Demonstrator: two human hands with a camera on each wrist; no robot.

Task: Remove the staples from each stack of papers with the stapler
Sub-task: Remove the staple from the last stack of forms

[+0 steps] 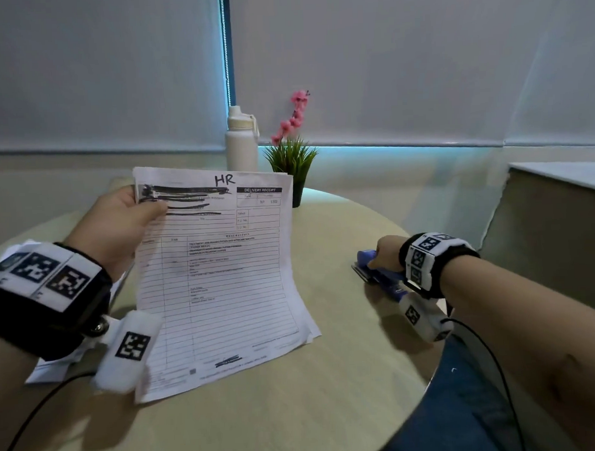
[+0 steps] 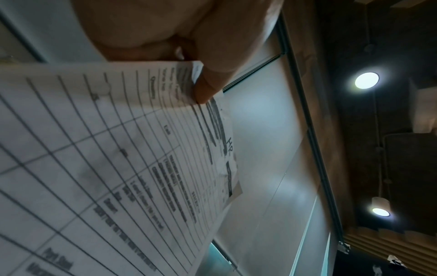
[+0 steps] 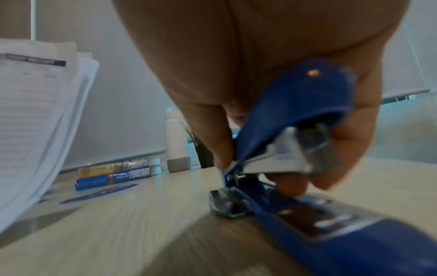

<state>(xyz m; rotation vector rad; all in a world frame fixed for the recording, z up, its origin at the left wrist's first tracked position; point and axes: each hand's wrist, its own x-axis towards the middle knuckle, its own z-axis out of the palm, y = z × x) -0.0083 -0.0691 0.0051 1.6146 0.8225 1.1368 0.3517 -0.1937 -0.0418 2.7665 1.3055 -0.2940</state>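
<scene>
My left hand [image 1: 127,214] pinches the top left corner of a stapled stack of papers [image 1: 220,272], a delivery receipt marked "HR", and holds it tilted up with its lower edge on the round table [image 1: 295,394]. In the left wrist view the thumb [image 2: 210,87] presses on that stack of papers [image 2: 118,158]. At the table's right side my right hand [image 1: 384,252] grips a blue stapler [image 1: 382,273]. In the right wrist view the fingers [image 3: 212,130] curl round the raised top arm of the stapler [image 3: 290,149], whose base lies on the table.
More papers [image 1: 51,369] lie under my left wrist. A white bottle [image 1: 241,139] and a potted plant with pink flowers [image 1: 292,151] stand at the back. Two books [image 3: 118,173] and a flat blue strip [image 3: 99,193] lie on the far tabletop. A counter [image 1: 559,216] stands to the right.
</scene>
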